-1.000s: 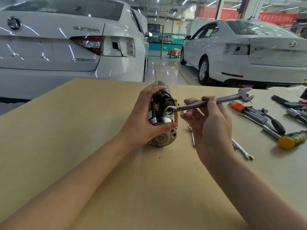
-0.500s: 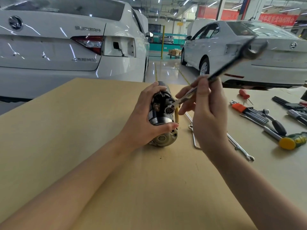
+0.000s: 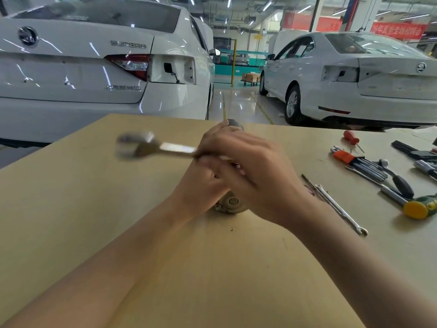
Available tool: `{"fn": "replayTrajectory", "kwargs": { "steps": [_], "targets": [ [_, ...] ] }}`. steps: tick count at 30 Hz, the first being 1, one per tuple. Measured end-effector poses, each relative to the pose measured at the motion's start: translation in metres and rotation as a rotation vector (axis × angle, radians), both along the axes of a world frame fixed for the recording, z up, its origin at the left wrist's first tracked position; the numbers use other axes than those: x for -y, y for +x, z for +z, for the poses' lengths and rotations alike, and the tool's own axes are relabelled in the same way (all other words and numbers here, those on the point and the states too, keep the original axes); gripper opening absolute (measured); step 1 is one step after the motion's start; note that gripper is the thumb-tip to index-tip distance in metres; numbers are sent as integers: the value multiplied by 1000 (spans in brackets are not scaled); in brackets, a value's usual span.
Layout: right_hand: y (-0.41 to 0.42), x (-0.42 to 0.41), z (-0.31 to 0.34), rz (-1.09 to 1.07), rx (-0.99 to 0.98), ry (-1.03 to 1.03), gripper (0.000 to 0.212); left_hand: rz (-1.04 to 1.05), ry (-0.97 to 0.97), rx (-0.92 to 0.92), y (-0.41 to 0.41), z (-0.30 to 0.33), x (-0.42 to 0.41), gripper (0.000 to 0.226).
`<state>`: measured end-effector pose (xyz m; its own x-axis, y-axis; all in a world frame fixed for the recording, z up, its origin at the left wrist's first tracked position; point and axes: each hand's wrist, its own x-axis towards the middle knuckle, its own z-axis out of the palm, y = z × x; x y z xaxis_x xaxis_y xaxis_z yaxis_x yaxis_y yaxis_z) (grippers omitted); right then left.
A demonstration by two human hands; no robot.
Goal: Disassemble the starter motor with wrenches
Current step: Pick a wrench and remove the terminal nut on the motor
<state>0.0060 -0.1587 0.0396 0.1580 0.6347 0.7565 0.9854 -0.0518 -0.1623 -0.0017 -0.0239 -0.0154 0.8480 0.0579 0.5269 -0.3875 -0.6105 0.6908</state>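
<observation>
wrench swung leftward, right hand covering starter motor

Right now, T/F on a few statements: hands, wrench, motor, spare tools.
1. The right hand grips a wrench. True.
2. The wrench's open end points toward the person's right. False: it sticks out to the left, blurred.
3. The left hand holds the starter motor on the table. True.
4. The table's right side is bare. False: a hex key set, a red screwdriver and a slim wrench lie there.
5. The motor is fully visible. False: the hands hide most of it.
</observation>
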Motion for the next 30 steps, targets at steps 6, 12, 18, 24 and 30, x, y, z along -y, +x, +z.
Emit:
{"fn": "replayTrajectory", "kwargs": {
  "steps": [6, 12, 18, 24, 30],
  "targets": [
    [6, 18, 6, 265, -777, 675, 20, -27, -52, 89, -8, 7, 8, 82],
    [10, 19, -7, 200, -1271, 917, 26, -34, -82, 147, -8, 7, 7, 61],
    [14, 20, -9, 263, -1392, 947, 27, -28, -89, 150, -8, 7, 8, 55],
    [13, 21, -8, 236, -1187, 792, 25, -45, -104, 172, -5, 3, 5, 51],
    [13, 13, 5, 197, -592, 378, 16, -46, -94, 223, -3, 3, 5, 48]
  ]
}}
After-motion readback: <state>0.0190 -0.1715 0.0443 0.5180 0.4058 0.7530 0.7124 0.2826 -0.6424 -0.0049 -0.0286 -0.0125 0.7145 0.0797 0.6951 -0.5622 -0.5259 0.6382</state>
